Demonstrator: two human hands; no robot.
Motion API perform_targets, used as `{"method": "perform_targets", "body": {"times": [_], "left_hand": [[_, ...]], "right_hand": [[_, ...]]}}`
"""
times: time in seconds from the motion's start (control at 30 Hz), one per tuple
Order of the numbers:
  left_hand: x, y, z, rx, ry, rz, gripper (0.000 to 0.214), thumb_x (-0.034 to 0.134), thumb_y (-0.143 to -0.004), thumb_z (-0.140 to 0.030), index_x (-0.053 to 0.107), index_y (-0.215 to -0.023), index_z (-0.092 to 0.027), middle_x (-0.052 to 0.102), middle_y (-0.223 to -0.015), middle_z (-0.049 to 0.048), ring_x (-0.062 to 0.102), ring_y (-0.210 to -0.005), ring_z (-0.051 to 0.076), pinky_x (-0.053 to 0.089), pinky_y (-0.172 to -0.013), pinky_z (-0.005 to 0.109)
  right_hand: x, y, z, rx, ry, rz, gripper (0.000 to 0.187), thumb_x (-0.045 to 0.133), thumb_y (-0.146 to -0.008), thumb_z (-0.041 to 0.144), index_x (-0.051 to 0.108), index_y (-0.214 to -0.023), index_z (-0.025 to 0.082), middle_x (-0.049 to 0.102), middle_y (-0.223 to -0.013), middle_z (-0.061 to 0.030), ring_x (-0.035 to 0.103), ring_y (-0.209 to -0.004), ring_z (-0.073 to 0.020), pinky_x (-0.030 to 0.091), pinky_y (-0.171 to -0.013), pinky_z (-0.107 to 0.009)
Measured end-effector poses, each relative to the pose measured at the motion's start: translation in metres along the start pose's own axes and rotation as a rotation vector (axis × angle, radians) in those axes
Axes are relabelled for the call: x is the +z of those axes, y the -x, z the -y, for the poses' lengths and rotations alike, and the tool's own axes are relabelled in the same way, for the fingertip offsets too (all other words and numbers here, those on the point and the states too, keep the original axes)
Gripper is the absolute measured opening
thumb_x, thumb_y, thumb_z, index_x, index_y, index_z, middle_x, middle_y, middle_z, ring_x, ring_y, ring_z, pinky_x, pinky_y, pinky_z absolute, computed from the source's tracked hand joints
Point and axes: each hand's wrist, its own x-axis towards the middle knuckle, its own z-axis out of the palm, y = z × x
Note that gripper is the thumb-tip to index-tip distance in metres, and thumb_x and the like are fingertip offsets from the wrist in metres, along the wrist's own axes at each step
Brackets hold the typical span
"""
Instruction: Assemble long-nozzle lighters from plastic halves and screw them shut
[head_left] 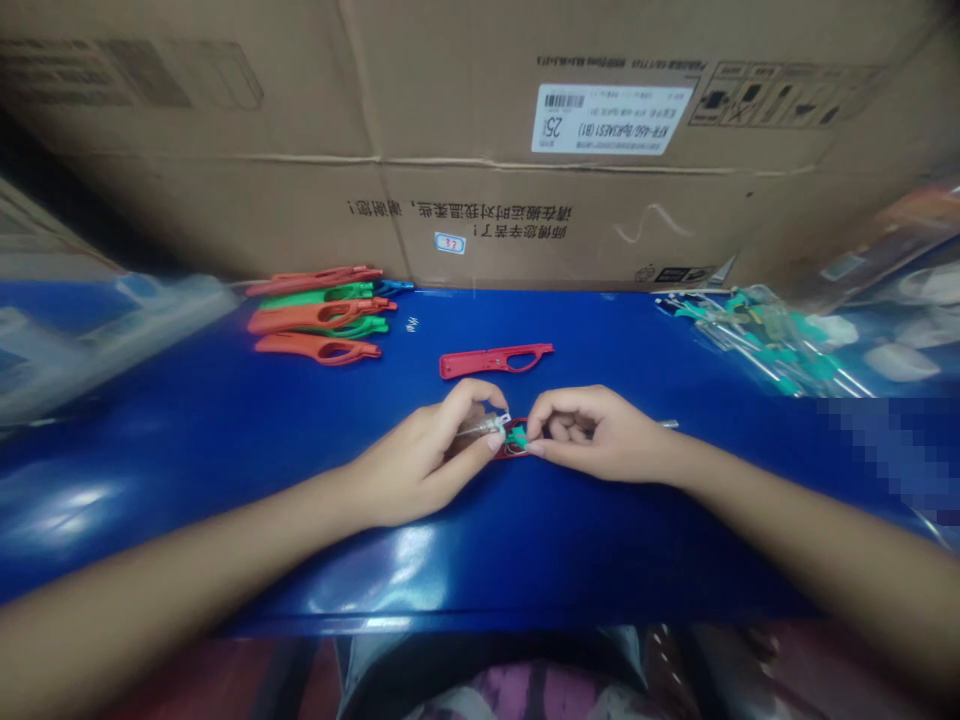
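Red casing (511, 455) sits between my hands, green part (517, 436) inside. My left hand (435, 455) pinches a clear piece (478, 428); my right hand (604, 432) is curled, fingertips at the casing; whether they grip it, I cannot tell. Beyond: red shell half (474, 363), then cardboard (465, 120) blocking the rear.

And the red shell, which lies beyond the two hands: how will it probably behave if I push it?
The red shell looks like thin moulded plastic, so it is probably light and fairly stiff. It lies flat on a smooth, shiny table, so a push would likely make it slide, not roll.
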Motion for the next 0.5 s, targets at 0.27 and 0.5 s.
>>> {"method": "perform_targets", "body": {"times": [0.27, 0.5], "left_hand": [[-0.003, -0.0001, -0.0023, -0.015, -0.051, -0.038, 0.015, 0.041, -0.108, -0.031, 0.045, -0.118, -0.02, 0.062, -0.087, -0.0024, 0.057, -0.072, 0.011, 0.042, -0.068, 0.024], [-0.0026, -0.0043, 0.0026, 0.083, -0.148, 0.014, 0.022, 0.044, -0.107, -0.027, 0.063, -0.114, -0.018, 0.069, -0.105, 0.0034, 0.064, -0.095, 0.014, 0.048, -0.086, 0.025]], "right_hand": [[-0.0027, -0.0028, 0.0002, 0.065, -0.103, -0.003, 0.023, 0.069, -0.088, 0.038, 0.064, -0.086, 0.015, 0.042, -0.06, 0.0076, 0.034, -0.054, -0.0072, 0.028, -0.051, -0.022], [-0.0026, -0.0023, -0.0019, 0.058, -0.094, -0.014, 0.025, 0.067, -0.09, 0.04, 0.067, -0.09, 0.015, 0.056, -0.075, 0.0002, 0.047, -0.064, -0.0099, 0.038, -0.059, -0.024]]}}
